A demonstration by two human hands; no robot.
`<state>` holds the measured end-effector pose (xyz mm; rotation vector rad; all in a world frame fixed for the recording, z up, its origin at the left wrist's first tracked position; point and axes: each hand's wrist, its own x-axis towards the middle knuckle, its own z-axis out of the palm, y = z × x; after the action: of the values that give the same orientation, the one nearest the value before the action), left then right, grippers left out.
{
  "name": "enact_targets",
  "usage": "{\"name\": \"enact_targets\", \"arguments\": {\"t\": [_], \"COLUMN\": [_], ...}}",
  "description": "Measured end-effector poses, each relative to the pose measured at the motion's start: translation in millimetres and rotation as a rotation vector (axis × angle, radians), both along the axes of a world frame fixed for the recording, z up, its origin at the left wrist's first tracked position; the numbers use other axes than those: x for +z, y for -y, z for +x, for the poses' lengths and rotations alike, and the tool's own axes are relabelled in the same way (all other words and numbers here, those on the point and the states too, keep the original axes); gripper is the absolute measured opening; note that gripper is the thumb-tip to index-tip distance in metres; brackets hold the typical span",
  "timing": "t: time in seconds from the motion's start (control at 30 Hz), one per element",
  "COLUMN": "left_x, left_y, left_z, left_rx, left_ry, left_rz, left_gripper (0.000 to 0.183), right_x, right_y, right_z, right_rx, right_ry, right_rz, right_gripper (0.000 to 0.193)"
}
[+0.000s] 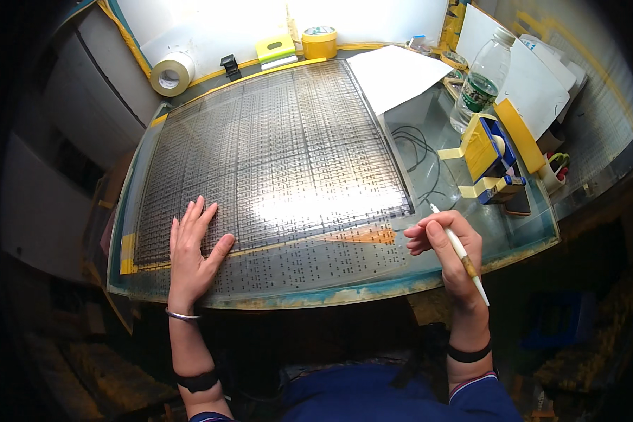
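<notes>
A large clear film sheet (pixel 260 155) printed with dense rows of small dark marks lies on the glass-topped table (pixel 471 261). My left hand (pixel 193 257) rests flat on its near left part, fingers stretched out and thumb apart, holding nothing. Beyond the sheet's near right corner, my right hand (pixel 454 246) is raised over the table edge. It grips a slim white pen-like tool (pixel 469 267) with a brownish band, slanting between thumb and fingers. An orange-brown triangular patch (pixel 373 235) shows at the sheet's near edge, close to my right hand.
Along the back stand a white tape roll (pixel 171 74), a black clip (pixel 229 65) and a yellow tape roll (pixel 319 43). White paper (pixel 399 76) lies at back right. To the right are a plastic bottle (pixel 482 81), yellow-blue tape dispensers (pixel 487 149) and a dark cable (pixel 422 146).
</notes>
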<state>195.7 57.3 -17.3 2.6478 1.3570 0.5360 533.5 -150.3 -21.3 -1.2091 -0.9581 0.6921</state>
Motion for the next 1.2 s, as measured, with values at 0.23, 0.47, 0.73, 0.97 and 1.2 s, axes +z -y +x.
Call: {"name": "enact_targets", "arguments": {"t": [0.23,0.47,0.73,0.97,1.2], "left_x": [-2,-1,-3,-3,-5], "left_y": [-1,0,-1,1,1], "left_z": [-1,-1,-3,-3,-3], "left_rx": [0.0,0.003,0.017,0.009,0.013], "left_ry": [0.037,0.03,0.032,0.055,0.029], "left_rz": [-0.008,0.001,0.014,0.01,0.017], "left_gripper": [0.067,0.065,0.064,0.067,0.065], "right_x": [-2,-3,30,9,-4], "right_y": [0,2,-15,-29,-31], "right_z": [1,-2,-33,-44,-46], "right_rx": [0.007,-0.004,0.201,0.196,0.135], "right_ry": [0.006,0.017,0.534,0.212,0.282], "right_rz": [0.003,0.055,0.041,-0.204,-0.172], "right_gripper": [0.016,0.023,0.025,0.013,0.011]}}
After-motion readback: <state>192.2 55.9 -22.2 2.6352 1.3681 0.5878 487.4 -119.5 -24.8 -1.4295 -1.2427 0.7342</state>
